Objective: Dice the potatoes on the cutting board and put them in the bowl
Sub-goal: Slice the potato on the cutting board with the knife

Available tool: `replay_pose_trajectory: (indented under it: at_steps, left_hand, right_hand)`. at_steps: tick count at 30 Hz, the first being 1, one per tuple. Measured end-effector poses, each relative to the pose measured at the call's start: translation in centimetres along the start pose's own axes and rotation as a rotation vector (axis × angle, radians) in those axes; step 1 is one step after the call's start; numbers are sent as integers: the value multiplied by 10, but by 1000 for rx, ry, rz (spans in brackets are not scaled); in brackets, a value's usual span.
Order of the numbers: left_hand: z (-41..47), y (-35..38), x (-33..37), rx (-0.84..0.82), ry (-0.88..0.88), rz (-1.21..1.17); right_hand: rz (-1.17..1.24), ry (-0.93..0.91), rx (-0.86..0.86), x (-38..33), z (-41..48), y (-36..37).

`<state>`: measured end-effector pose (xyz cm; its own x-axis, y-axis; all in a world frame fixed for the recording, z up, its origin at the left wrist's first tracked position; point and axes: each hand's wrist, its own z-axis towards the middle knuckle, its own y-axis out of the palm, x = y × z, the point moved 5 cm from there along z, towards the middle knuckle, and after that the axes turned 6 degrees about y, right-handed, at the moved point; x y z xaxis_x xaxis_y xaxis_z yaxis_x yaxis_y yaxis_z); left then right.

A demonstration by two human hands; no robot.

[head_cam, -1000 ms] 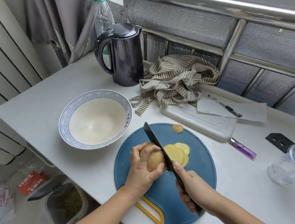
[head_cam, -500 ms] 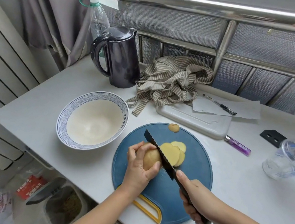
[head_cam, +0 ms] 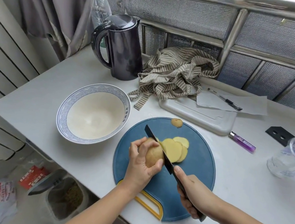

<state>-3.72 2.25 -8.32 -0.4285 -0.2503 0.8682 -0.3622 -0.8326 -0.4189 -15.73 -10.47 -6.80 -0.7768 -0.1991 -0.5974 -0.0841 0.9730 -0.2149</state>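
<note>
Our left hand (head_cam: 142,161) curls around the uncut part of the potato (head_cam: 153,153) and presses it onto the blue cutting board (head_cam: 197,169). Our right hand (head_cam: 193,195) grasps the handle of the black knife (head_cam: 168,166). The blade stands against the potato, just beside the left fingertips. At its three o'clock side the finished slices (head_cam: 174,149) lie overlapping. The bowl (head_cam: 62,115), at ten o'clock from the board, holds nothing. We judge the step as slicing, with dicing not yet begun. The next cut calls for keeping the fingertips back from the edge

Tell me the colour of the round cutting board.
The cutting board is dark blue; head view.
</note>
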Motion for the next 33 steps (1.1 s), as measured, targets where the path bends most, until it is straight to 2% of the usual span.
replay_pose_trajectory:
  at_steps: [8, 18, 24, 33]
  left_hand:
    - [2, -1, -2, 1, 7, -41]
    - [0, -2, -3, 25, -34, -87]
    - [-1, -7, 3, 11, -18, -60]
    - [-5, -5, 11, 31, -21, -66]
  right_hand:
    - [57, 92, 15, 8, 19, 14]
    - [130, 100, -27, 6, 21, 11]
    - [199, 57, -113, -6, 7, -11]
    - [169, -44, -82, -20, -36, -31]
